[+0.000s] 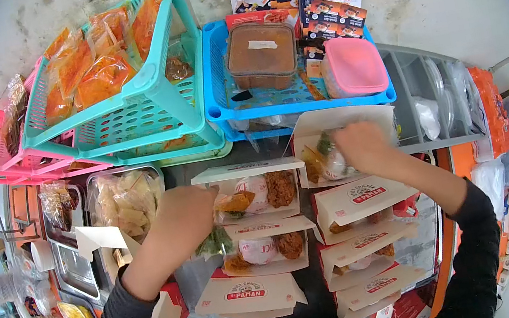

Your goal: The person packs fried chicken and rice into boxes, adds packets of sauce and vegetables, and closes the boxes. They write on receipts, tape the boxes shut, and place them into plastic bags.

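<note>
In the head view, the right hand (361, 143) is over an open box (355, 116) on the bench (178, 175), its fingertips beside a packet of greens (325, 144) inside; I cannot tell whether it grips it. The left hand (187, 209), fingers curled, is beside a box with fried chicken (280, 188), just above a bag of greens (214, 242); its grasp is unclear too.

Baskets (150, 79) behind food boxes (251, 302)
</note>
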`<move>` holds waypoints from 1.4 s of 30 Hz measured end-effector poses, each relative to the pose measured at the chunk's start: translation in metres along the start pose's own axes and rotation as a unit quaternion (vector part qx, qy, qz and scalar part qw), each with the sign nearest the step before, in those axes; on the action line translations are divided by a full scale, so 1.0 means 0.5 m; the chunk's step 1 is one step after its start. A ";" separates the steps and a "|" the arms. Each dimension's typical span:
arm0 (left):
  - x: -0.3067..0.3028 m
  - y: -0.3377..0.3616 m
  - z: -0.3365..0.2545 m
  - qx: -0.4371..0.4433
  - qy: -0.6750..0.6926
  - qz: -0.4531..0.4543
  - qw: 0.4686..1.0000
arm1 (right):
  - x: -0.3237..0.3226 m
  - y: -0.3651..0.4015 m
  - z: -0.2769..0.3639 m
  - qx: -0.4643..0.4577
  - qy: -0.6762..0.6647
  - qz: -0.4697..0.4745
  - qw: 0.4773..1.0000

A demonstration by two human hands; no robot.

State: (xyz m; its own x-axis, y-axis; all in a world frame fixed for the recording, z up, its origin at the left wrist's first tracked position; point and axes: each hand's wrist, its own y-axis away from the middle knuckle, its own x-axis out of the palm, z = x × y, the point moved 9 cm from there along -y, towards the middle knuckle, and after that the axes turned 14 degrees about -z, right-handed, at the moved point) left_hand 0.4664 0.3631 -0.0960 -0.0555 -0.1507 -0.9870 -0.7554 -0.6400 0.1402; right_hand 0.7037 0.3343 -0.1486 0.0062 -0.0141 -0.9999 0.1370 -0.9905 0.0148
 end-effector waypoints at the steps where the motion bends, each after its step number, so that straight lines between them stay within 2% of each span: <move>1: 0.007 0.002 -0.001 0.000 0.000 -0.001 1.000 | -0.044 0.016 0.000 -0.005 -0.006 -0.051 0.999; 3: 0.055 0.014 0.016 -0.032 -0.042 0.064 0.997 | -0.133 0.048 -0.011 0.064 -0.038 -0.063 0.995; 4: 0.067 0.016 0.023 -0.034 -0.043 0.063 0.997 | -0.162 0.064 -0.016 0.087 -0.047 -0.070 0.993; 6: 0.102 0.025 0.007 0.025 0.070 0.121 0.990 | -0.201 0.098 -0.028 0.109 -0.056 -0.081 0.989; 10: 0.058 0.028 0.006 -0.042 -0.006 0.074 0.996 | -0.246 0.160 -0.056 0.157 -0.081 -0.110 0.978; 12: 0.059 0.040 -0.051 0.113 0.124 0.106 0.980 | -0.254 0.181 -0.069 0.198 -0.097 -0.114 0.969; 13: 0.074 0.034 -0.049 0.110 0.125 0.106 0.980 | -0.260 0.184 -0.069 0.195 -0.097 -0.113 0.969; 15: 0.156 0.020 -0.040 0.131 0.032 0.132 0.982 | -0.266 0.192 -0.073 0.209 -0.111 -0.100 0.966; 17: 0.207 0.006 -0.034 0.146 -0.006 0.113 0.983 | -0.278 0.205 -0.077 0.206 -0.101 -0.109 0.967; 19: 0.220 -0.005 -0.035 0.156 -0.047 0.092 0.982 | -0.295 0.227 -0.082 0.197 -0.093 -0.123 0.968; 21: 0.215 -0.010 -0.055 0.179 -0.058 0.112 0.976 | -0.307 0.257 -0.100 0.229 -0.074 -0.114 0.964; 23: 0.258 -0.003 -0.050 0.153 0.022 0.124 0.980 | -0.351 0.272 -0.077 0.137 -0.040 -0.200 0.969; 25: 0.260 0.000 -0.039 0.148 -0.065 0.054 0.985 | -0.339 0.336 -0.130 0.225 -0.040 -0.214 0.950; 26: 0.282 -0.008 -0.019 0.083 -0.040 0.037 0.995 | -0.360 0.336 -0.110 0.203 -0.049 -0.226 0.952; 27: 0.295 -0.016 -0.003 0.022 -0.012 0.019 1.000 | -0.362 0.347 -0.117 0.262 -0.043 -0.162 0.950; 28: 0.288 -0.015 -0.022 0.072 -0.036 0.019 0.997 | -0.352 0.367 -0.122 0.321 -0.033 -0.097 0.941; 29: 0.282 -0.016 -0.041 0.123 -0.061 0.019 0.990 | -0.356 0.374 -0.109 0.306 -0.035 -0.107 0.945; 31: 0.323 -0.050 -0.030 0.089 -0.044 0.045 0.994 | -0.379 0.396 -0.086 0.252 -0.079 -0.202 0.943; 32: 0.310 -0.063 -0.018 0.019 -0.018 0.036 0.999 | -0.394 0.413 -0.069 0.200 -0.064 -0.276 0.938; 33: 0.295 -0.066 -0.001 -0.049 0.010 0.025 0.998 | -0.407 0.425 -0.053 0.187 -0.062 -0.287 0.937; 34: 0.277 -0.059 0.003 -0.058 0.007 0.010 0.998 | -0.412 0.434 -0.047 0.209 -0.064 -0.266 0.939; 36: 0.211 -0.037 -0.041 0.124 -0.077 -0.086 0.985 | -0.442 0.431 -0.005 0.234 -0.068 -0.226 0.943; 37: 0.164 -0.010 -0.032 0.113 -0.081 -0.097 0.986 | -0.460 0.425 0.028 0.222 -0.064 -0.235 0.944; 39: 0.007 0.081 -0.036 0.068 0.006 -0.163 0.984 | -0.499 0.413 0.126 0.107 -0.126 -0.294 0.941; 40: -0.036 0.141 -0.028 0.059 0.007 -0.165 0.984 | -0.508 0.397 0.176 0.080 -0.162 -0.296 0.938; 41: -0.101 0.220 -0.011 0.036 0.133 -0.240 0.961 | -0.490 0.384 0.205 0.073 -0.163 -0.293 0.939; 42: -0.151 0.303 0.016 0.015 0.255 -0.310 0.916 | -0.458 0.366 0.232 0.070 -0.215 -0.303 0.926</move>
State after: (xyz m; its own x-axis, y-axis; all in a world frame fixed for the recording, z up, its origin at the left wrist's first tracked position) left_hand 0.3511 0.2837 -0.0008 0.6970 -0.1031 -0.7097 -0.5567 -0.7017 -0.4447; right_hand 0.6127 0.1402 0.0826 -0.4296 0.5264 -0.7337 -0.1440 -0.8420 -0.5198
